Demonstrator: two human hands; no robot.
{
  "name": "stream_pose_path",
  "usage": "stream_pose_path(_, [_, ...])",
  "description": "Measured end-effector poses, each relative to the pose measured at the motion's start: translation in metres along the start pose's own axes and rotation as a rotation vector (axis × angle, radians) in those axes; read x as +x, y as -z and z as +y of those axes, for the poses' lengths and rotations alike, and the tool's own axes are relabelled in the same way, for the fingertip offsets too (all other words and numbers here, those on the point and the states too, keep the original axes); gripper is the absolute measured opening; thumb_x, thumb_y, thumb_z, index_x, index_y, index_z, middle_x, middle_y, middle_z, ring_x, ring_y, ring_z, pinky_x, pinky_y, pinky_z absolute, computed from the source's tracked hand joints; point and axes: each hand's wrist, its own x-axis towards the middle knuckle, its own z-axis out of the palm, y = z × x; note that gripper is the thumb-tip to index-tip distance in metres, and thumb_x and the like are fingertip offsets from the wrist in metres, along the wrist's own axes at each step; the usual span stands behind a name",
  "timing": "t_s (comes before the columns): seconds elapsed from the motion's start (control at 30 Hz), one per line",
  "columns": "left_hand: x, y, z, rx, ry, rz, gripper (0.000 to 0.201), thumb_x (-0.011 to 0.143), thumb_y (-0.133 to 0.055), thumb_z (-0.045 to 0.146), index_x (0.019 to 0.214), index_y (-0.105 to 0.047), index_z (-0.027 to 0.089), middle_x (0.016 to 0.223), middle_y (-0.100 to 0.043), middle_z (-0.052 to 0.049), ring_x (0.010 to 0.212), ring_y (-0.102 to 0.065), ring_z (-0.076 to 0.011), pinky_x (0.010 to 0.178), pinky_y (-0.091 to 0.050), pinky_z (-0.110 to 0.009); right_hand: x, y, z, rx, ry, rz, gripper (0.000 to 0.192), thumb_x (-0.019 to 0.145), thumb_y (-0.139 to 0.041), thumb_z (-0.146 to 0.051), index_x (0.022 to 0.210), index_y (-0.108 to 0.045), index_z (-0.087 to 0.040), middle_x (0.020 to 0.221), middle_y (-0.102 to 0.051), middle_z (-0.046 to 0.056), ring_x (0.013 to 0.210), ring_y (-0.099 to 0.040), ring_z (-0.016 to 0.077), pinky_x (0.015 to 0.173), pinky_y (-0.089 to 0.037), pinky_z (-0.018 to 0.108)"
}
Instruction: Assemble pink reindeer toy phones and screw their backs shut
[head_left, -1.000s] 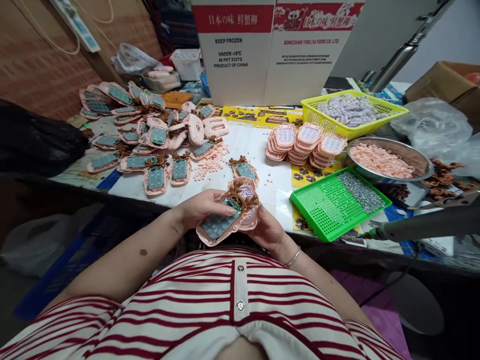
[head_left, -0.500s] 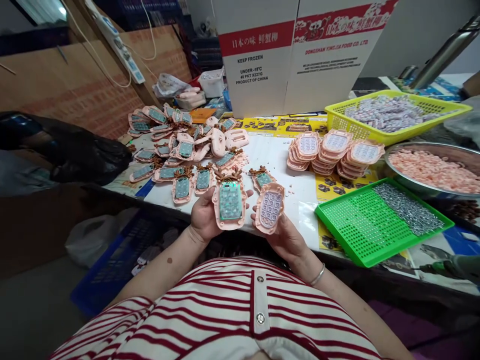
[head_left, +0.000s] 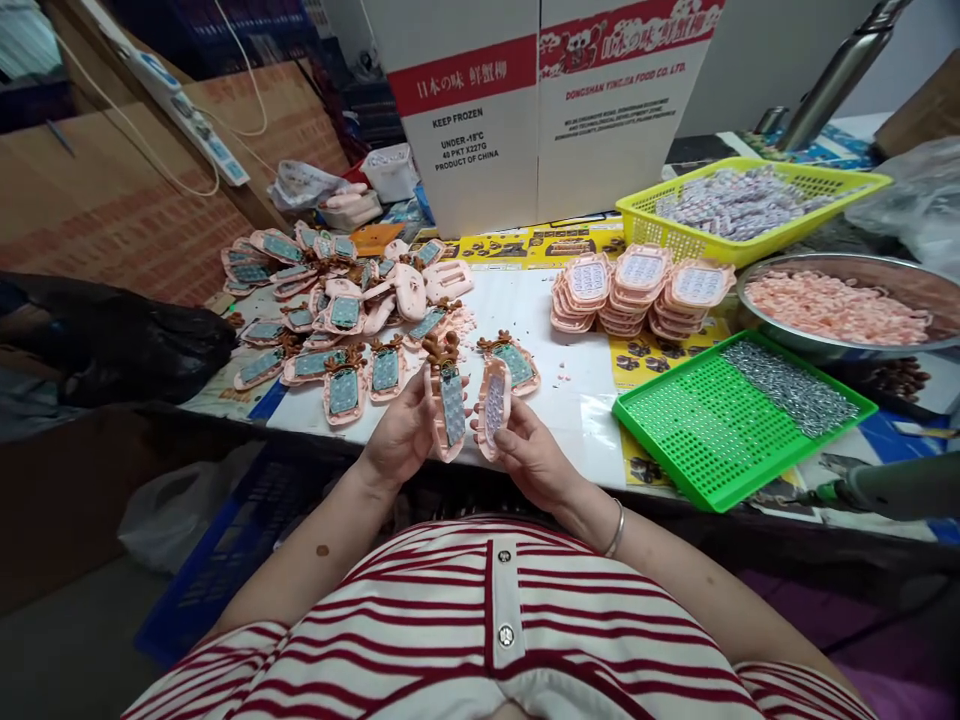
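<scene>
The left hand [head_left: 401, 435] is gripping a pink half with brown antlers and a green board [head_left: 447, 400]; the right hand [head_left: 525, 455] is clamping the keypad half [head_left: 493, 405] at its 3 o'clock. Both are facing each other, just beside. The edges should probably be lined up evenly before pressing.

From my view, the table [head_left: 570, 400] carried a heap of toy shells [head_left: 330, 300] at ten o'clock. The carton [head_left: 540, 110] stood behind, at twelve o'clock. Stacked covers [head_left: 637, 290] lay at one o'clock, before the basket [head_left: 750, 210]. The screw tray [head_left: 720, 420] sat at three o'clock, before the bowl [head_left: 847, 310].
</scene>
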Motion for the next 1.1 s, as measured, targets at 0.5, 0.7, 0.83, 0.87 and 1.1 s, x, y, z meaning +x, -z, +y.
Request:
stream_pose_path(0.5, [0.010,-0.008,-0.017,0.389,-0.047,-0.061,0.096,0.072,-0.088,0.046,0.156,-0.047,0.026,0.137,-0.068,-0.011,0.122,-0.063,-0.0269,0.101,-0.051,-0.033,-0.003,-0.005,0.011,-0.132,0.040,0.054,0.085,0.067,-0.092,-0.037,0.142,-0.052,-0.033,0.138,-0.065,0.006,0.112,-0.068,0.0187,0.090,-0.057,0.030])
stream_pose_path(0.7, [0.010,-0.011,-0.024,0.424,-0.020,-0.087,0.098,0.074,-0.087,0.050,0.158,-0.043,0.027,0.147,-0.062,-0.011,0.126,-0.062,-0.0301,0.106,-0.050,-0.039,-0.001,-0.001,0.018,-0.154,0.085,0.045,0.085,0.066,-0.092,-0.037,0.142,-0.054,-0.035,0.137,-0.066,0.004,0.112,-0.068,0.0189,0.093,-0.056,0.032])
stream_pose_path(0.83, [0.010,-0.007,-0.024,0.377,-0.047,-0.118,0.085,0.077,-0.081,0.059,0.151,-0.053,0.028,0.155,-0.055,-0.010,0.144,-0.048,-0.0283,0.118,-0.038,-0.036,-0.002,0.004,0.023,-0.136,0.057,0.029,0.082,0.066,-0.092,-0.037,0.140,-0.056,-0.034,0.130,-0.069,0.003,0.103,-0.068,0.0164,0.089,-0.057,0.031])
stream_pose_path(0.87, [0.010,-0.005,-0.023,0.319,-0.031,-0.116,0.083,0.077,-0.080,0.061,0.149,-0.055,0.028,0.152,-0.057,-0.010,0.144,-0.049,-0.0279,0.118,-0.039,-0.036,-0.002,0.005,0.023,-0.135,0.039,-0.001,0.082,0.065,-0.093,-0.038,0.139,-0.057,-0.033,0.126,-0.070,0.002,0.101,-0.068,0.0159,0.087,-0.056,0.030])
stream_pose_path(1.1, [0.011,0.000,-0.023,-0.054,0.126,-0.080,0.062,0.055,-0.096,0.051,0.101,-0.076,0.015,0.111,-0.078,-0.014,0.098,-0.074,-0.0250,0.081,-0.059,-0.031,-0.009,0.005,0.007,-0.582,0.094,-0.280,0.053,0.085,-0.070,-0.059,0.119,-0.064,-0.019,0.114,-0.071,0.008,0.102,-0.065,0.0210,0.094,-0.052,0.037])
